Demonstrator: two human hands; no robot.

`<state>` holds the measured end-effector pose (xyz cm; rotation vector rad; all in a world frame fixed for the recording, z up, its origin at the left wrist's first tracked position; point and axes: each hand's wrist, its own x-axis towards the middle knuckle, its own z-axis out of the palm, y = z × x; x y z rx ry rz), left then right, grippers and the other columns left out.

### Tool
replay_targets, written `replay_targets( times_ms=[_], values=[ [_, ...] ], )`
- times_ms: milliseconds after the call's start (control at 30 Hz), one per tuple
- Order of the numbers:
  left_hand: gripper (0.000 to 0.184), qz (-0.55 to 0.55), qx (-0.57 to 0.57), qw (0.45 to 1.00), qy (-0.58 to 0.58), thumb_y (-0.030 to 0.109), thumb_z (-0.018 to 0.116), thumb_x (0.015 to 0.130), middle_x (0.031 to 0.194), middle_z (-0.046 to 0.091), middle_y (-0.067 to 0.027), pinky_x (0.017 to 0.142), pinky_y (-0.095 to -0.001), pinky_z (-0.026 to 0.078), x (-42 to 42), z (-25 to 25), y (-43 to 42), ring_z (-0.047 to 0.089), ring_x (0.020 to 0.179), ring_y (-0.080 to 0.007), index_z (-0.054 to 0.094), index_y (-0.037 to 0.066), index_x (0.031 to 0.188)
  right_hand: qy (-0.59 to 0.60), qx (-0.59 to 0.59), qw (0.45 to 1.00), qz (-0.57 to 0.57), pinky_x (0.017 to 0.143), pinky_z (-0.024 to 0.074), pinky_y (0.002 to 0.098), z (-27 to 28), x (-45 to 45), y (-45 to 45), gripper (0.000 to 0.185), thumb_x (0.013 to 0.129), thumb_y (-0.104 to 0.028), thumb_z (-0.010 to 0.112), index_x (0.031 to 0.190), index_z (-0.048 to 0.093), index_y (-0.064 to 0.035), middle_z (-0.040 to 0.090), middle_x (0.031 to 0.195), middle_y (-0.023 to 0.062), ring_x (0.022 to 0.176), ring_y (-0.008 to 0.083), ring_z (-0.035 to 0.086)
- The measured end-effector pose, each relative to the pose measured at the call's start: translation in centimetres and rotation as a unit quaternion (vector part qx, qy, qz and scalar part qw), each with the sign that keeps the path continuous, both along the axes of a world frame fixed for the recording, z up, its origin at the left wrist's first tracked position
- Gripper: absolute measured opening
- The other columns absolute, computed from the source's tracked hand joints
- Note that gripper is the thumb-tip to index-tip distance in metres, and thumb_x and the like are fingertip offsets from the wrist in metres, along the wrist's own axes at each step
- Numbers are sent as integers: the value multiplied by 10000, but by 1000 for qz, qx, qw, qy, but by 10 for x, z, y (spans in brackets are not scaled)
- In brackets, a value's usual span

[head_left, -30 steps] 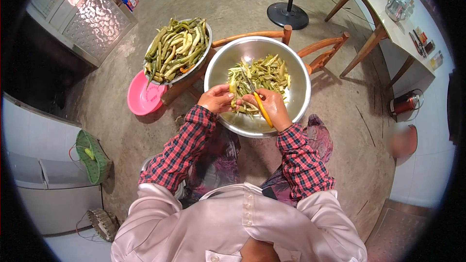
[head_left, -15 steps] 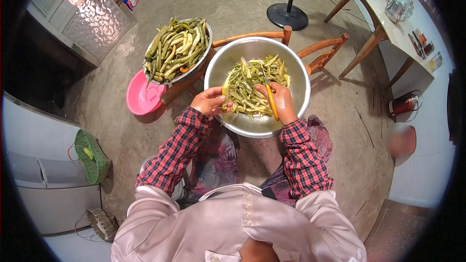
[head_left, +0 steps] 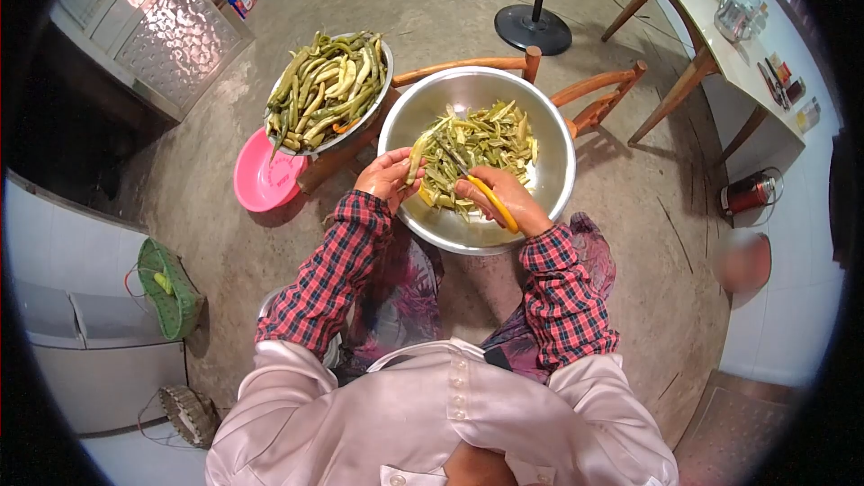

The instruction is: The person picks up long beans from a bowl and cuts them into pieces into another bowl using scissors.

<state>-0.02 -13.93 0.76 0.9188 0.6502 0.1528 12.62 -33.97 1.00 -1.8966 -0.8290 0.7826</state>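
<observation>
Our left hand [head_left: 382, 178] pinches one pepper [head_left: 417, 158] running lengthwise forward; our right hand [head_left: 520, 202] grips one pair of scissors [head_left: 496, 204] pointing forward-left.

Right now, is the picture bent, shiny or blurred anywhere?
Head view: wide-angle bending with rounded black corners; glare on the panel, highlights on the bowl; head view, right side: a blurred patch over the reddish object; head view, left: shadow beside the basin.

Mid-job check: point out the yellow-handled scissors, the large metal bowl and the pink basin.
Yellow-handled scissors [head_left: 498, 202]: head view, on the yellow handle.
Large metal bowl [head_left: 553, 144]: head view, on the bare inner wall at image right.
Pink basin [head_left: 259, 171]: head view, on its bare inside.
</observation>
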Motion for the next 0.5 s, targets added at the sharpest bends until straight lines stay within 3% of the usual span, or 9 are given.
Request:
replay_targets(
  times_ms=[267, 367, 500],
  values=[
    [367, -58, -4, 998, 6, 124, 526, 966, 1142, 627, -102, 779, -269, 535, 3, -1, -2, 641, 909, -160, 458, 27, 1314, 46, -3, 999, -11, 563, 437, 306, 17, -6, -1, 504, 832, -492, 691, 846, 680, 11, 593, 647, 94, 587, 161, 532],
    [394, -109, 19, 994, 19, 132, 562, 953, 1080, 662, -101, 753, -251, 519, 1, -4, 1, 639, 853, -133, 455, 18, 1315, 78, 56, 994, -47, 304, 271, 241, 25, -12, -1, 379, 907, -374, 638, 710, 568, -59, 464, 509, -20, 325, 70, 385],
    [387, -140, 32, 990, 3, 111, 547, 957, 1051, 667, -102, 750, -246, 517, -1, -14, 5, 630, 835, -123, 448, -8, 1311, 59, 91, 992, -57, 280, 265, 247, 15, -9, 1, 373, 919, -333, 632, 683, 554, -54, 450, 476, -16, 294, 74, 378]
  ],
)
